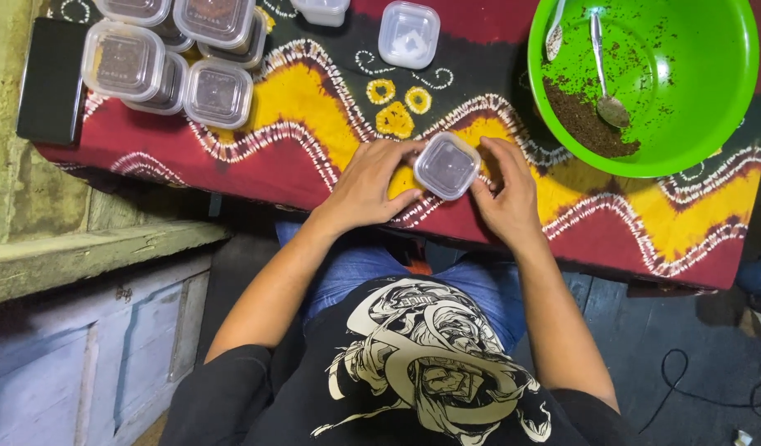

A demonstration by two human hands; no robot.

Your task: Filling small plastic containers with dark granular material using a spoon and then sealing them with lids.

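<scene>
A small square clear plastic container (446,165) with its lid on and dark contents stands on the patterned cloth (314,116) near the table's front edge. My left hand (368,186) grips its left side with fingers curled around it. From the other side my right hand (504,190) holds it, fingers on the lid's edge. Both hands rest on the cloth.
A green bowl (702,99) with dark brown powder (587,124) and two spoons (605,74) sits at the right. Several filled lidded containers (174,58) are stacked at the back left. A single lidded container (408,33) stands behind. A dark flat box (54,78) lies at the left edge.
</scene>
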